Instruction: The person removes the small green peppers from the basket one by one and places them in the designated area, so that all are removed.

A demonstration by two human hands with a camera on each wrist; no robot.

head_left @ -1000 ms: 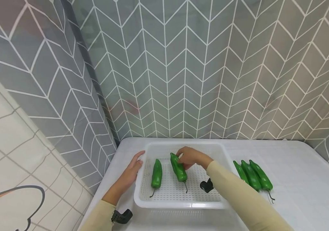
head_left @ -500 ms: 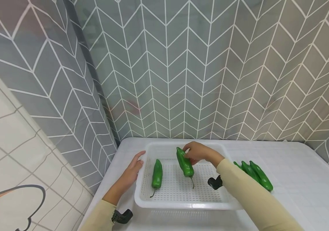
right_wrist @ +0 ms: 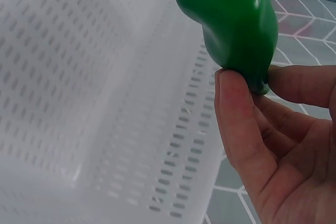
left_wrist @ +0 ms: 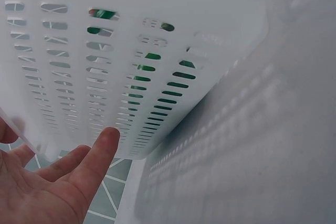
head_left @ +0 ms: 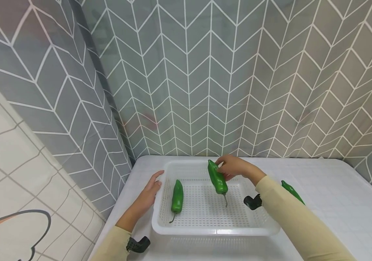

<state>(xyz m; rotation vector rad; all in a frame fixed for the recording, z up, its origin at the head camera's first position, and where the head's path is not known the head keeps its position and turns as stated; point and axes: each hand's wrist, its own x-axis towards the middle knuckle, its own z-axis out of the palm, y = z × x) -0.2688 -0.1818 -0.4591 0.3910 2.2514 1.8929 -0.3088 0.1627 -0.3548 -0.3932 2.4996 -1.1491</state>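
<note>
My right hand [head_left: 236,167] pinches a long green pepper [head_left: 218,178] between thumb and fingers, close to its narrow end. The pepper hangs tilted over the white perforated basket [head_left: 217,231], its thin stem pointing down. In the right wrist view, the glossy pepper [right_wrist: 231,19] rises from the fingertips, with the basket's side behind. A second green pepper [head_left: 177,197] lies along the left inside of the basket. My left hand [head_left: 148,192] rests at the basket's left rim, its fingers fairly straight. Through the wall slots in the left wrist view, green [left_wrist: 137,78] shows.
Right of the basket, another green pepper [head_left: 292,191] lies on the white tablecloth [head_left: 336,206], partly hidden by my right sleeve [head_left: 290,214]. A grey chevron-patterned curtain [head_left: 202,90] hangs behind the table. White tiling [head_left: 9,156] is at the left.
My right hand has moved right and toward the back of the basket, lifting the pepper up from the basket floor. The right sleeve now covers most peppers on the table. The left hand stays put.
</note>
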